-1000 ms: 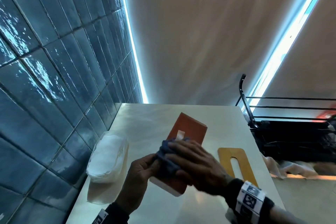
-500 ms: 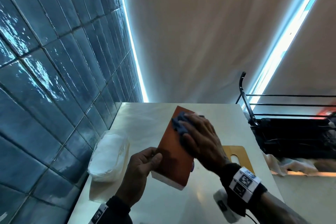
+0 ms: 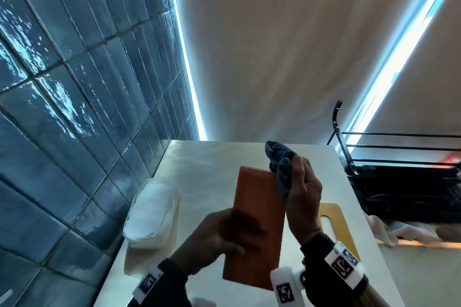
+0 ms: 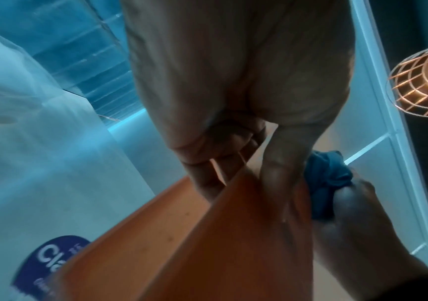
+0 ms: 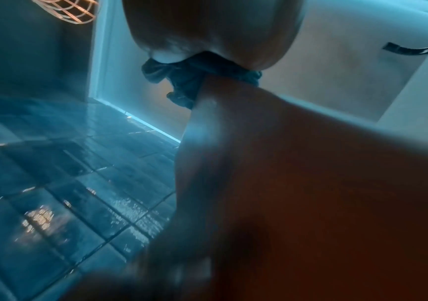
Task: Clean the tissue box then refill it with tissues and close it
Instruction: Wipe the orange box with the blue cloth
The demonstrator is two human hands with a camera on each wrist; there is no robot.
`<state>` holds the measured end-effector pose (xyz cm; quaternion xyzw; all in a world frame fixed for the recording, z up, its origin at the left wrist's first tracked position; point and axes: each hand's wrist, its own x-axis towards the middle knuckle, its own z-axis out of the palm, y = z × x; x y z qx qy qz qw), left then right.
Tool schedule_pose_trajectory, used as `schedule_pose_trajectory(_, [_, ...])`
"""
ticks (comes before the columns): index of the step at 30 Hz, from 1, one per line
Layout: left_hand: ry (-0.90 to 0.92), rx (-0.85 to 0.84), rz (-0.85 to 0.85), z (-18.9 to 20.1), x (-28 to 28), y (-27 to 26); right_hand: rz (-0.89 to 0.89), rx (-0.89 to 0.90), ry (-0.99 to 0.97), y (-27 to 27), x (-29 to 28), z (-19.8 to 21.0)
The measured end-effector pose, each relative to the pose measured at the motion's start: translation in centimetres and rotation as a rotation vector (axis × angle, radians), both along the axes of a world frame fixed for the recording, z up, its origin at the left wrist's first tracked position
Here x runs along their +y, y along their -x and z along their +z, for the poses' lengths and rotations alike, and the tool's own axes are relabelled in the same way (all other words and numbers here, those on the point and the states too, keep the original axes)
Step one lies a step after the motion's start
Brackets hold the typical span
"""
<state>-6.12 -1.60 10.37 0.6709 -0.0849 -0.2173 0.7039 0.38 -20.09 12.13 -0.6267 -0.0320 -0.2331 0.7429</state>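
The orange tissue box (image 3: 259, 222) is held up above the table, its broad orange face toward me. My left hand (image 3: 219, 237) grips its left edge, thumb across the face (image 4: 280, 183) and fingers behind. My right hand (image 3: 301, 192) holds a bunched dark blue cloth (image 3: 279, 162) against the box's upper right edge; the cloth (image 4: 326, 179) (image 5: 195, 81) sticks out past the fingers. A clear bag of white tissues (image 3: 152, 212) lies on the table to the left. The box's wooden lid (image 3: 334, 224) with a long slot lies flat to the right.
The pale table (image 3: 212, 159) runs along a blue tiled wall (image 3: 62, 107) on the left. A black wire rack (image 3: 399, 157) stands beyond the table's right edge, with crumpled white cloth (image 3: 389, 229) below it. A wire-caged lamp (image 4: 424, 81) hangs overhead.
The right hand has swept the cloth from the near part of the box's face up to its far right edge. The left hand has tilted the box more upright, toward me.
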Motion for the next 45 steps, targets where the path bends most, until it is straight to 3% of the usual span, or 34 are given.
schedule_pose_trajectory(5, [-0.05, -0.1, 0.065, 2.1, -1.7, -2.6, 0.093, 0.049, 0.076, 2.4, 1.0, -1.1])
schedule_pose_trajectory(10, [-0.142, -0.112, 0.076, 2.6, -1.2, -2.4, 0.301, 0.367, -0.511, 1.5, -3.5, 0.1])
schedule_pose_trajectory(12, [-0.182, -0.156, 0.109, 2.7, -0.9, -2.3, 0.334, 0.418, -0.746, 0.9, -5.3, 0.3])
schedule_pose_trajectory(14, [-0.223, -0.216, 0.117, 2.6, -0.7, -2.3, 0.384, 0.37, -0.823, 0.6, -6.3, 0.8])
schedule_pose_trajectory(16, [-0.224, -0.246, 0.121, 2.4, -0.6, -2.3, 0.436, 0.291, -0.624, 0.3, -6.3, 1.6])
schedule_pose_trajectory(18, [-0.222, -0.254, 0.103, 2.4, -1.1, -2.3, 0.409, 0.194, -0.266, 0.4, -4.7, 2.4])
schedule_pose_trajectory(19, [-0.222, -0.263, 0.094, 2.3, -1.4, -2.4, 0.356, 0.106, -0.05, 0.7, -3.7, 2.3])
schedule_pose_trajectory(22, [-0.191, -0.274, 0.103, 2.5, -1.5, -2.4, 0.297, -0.34, 0.856, 3.0, -1.3, 0.0])
schedule_pose_trajectory(24, [-0.195, -0.286, 0.135, 2.1, -1.0, -2.2, 0.468, -0.469, 1.102, 3.9, -1.7, -1.2])
schedule_pose_trajectory(26, [-0.201, -0.286, 0.157, 1.6, -0.9, -1.7, 0.515, -0.366, 1.063, 2.7, -2.2, -1.4])
schedule_pose_trajectory(29, [-0.186, -0.25, 0.171, 0.8, -1.0, -1.4, 0.365, -0.007, 0.816, 0.9, -2.1, -1.4])
schedule_pose_trajectory(30, [-0.171, -0.251, 0.178, 1.0, -1.1, -1.4, 0.346, -0.005, 0.815, 1.5, -1.6, -1.3])
schedule_pose_trajectory(34, [-0.148, -0.267, 0.224, 1.3, -0.4, -1.5, 0.526, -0.488, 1.031, 4.3, -1.4, -1.3])
schedule_pose_trajectory(35, [-0.143, -0.258, 0.234, 1.3, -0.4, -1.5, 0.533, -0.469, 1.026, 3.5, -1.7, -1.4])
schedule_pose_trajectory(39, [-0.178, -0.298, 0.255, 1.5, -0.6, -1.7, 0.312, 0.006, 0.717, -0.1, -2.4, -1.4])
schedule_pose_trajectory(40, [-0.174, -0.302, 0.241, 1.7, -0.6, -1.8, 0.3, -0.029, 0.761, 0.6, -2.0, -1.3])
schedule_pose_trajectory(43, [-0.168, -0.316, 0.206, 1.8, -0.4, -2.2, 0.476, -0.423, 0.995, 3.8, -0.9, -0.5])
schedule_pose_trajectory(45, [-0.174, -0.318, 0.219, 1.7, -0.5, -2.2, 0.528, -0.4, 1.008, 2.6, -0.8, 0.2])
